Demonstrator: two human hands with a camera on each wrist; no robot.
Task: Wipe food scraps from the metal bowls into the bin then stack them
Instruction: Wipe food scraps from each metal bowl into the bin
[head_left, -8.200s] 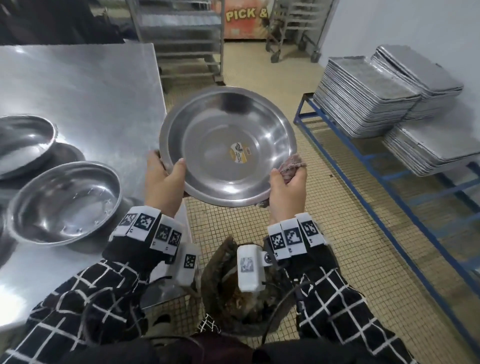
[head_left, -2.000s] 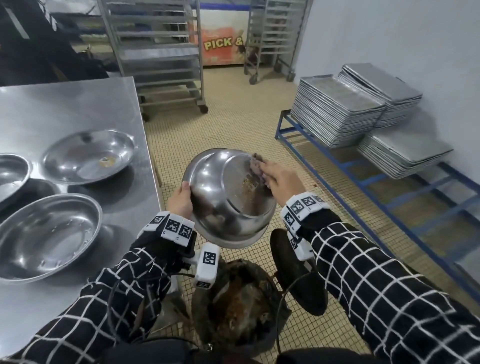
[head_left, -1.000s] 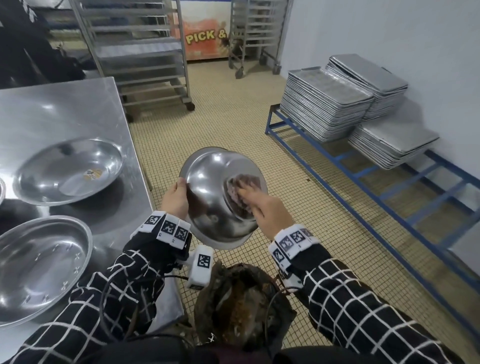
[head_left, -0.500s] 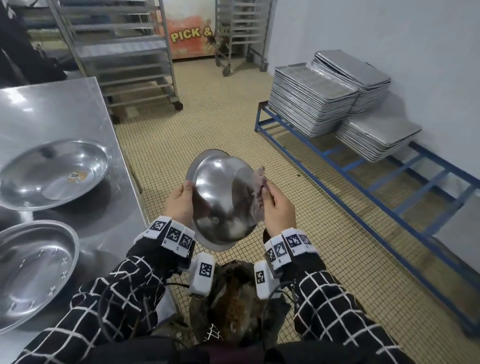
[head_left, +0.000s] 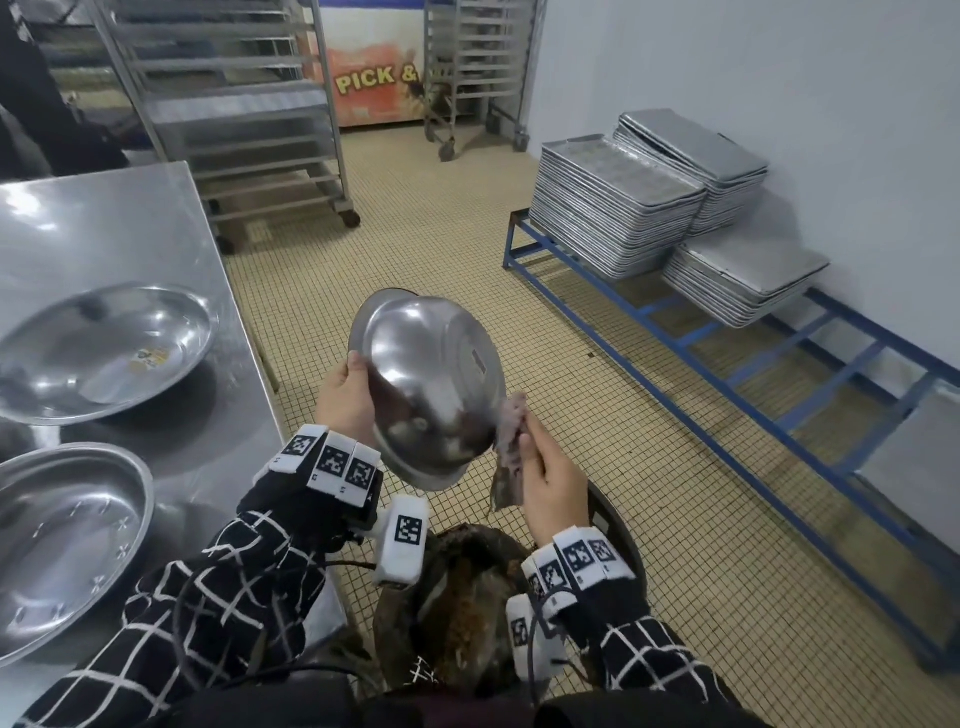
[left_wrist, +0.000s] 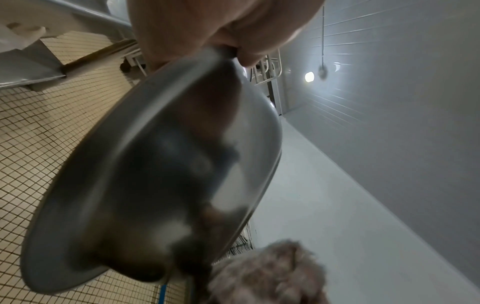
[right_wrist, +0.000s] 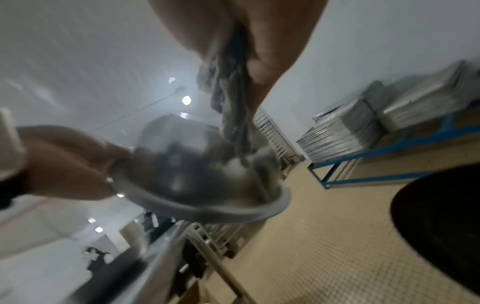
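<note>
Nearest, at bottom centre: bin (head_left: 467, 618) open, scraps inside, directly under the work. Just above: left hand (head_left: 345, 402) clamped on rim of tilted metal bowl (head_left: 428, 384), underside toward camera. Right hand (head_left: 550, 478) bunched round grey cloth (head_left: 511, 436), touching bowl's right rim. Risks: single-hand rim grip, wet steel, likely to slip and drop into bin; scraps flicked off cloth onto tiled floor (head_left: 649, 519) if swung wide of bin. Further left on steel table (head_left: 104, 228): two bowls (head_left: 104, 348) (head_left: 57, 540) side by side, not stacked; careless nesting could slide them.
</note>
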